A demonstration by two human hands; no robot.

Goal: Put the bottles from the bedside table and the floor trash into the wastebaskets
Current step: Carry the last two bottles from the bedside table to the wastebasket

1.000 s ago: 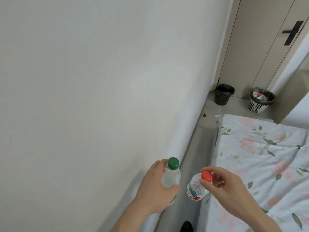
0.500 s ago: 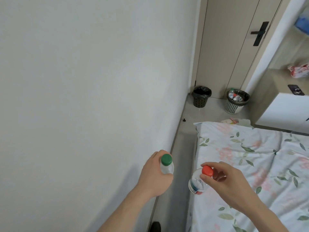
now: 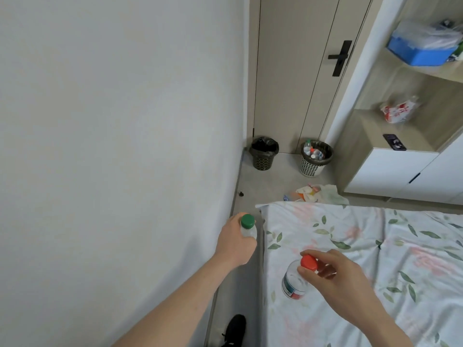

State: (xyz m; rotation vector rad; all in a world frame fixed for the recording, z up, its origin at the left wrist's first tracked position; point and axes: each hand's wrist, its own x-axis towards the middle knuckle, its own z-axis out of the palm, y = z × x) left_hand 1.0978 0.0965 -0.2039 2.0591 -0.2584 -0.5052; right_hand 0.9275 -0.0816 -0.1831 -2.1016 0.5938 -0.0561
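Note:
My left hand [image 3: 235,242] grips a clear bottle with a green cap [image 3: 247,225], held upright above the narrow floor strip by the wall. My right hand [image 3: 343,279] pinches a clear bottle with a red cap [image 3: 295,281] by its neck, over the bed's corner. Far ahead by the door stand two wastebaskets: a dark one [image 3: 263,154] lined with a black bag, and a white mesh one [image 3: 316,159] holding several bottles. A heap of paper and wrapper trash [image 3: 317,192] lies on the floor just beyond the bed's end.
A bed with a floral sheet [image 3: 370,259] fills the right. A white wall [image 3: 112,146] runs along the left, leaving a narrow grey floor passage [image 3: 246,284]. A cabinet with open shelves [image 3: 406,151] stands at the right of the closed door [image 3: 300,71]. My black shoe [image 3: 235,329] shows below.
The view has swung right and moved forward: the wastebaskets and door look closer, and the floor trash and the cabinet shelves have come into sight. Both hands still hold their bottles.

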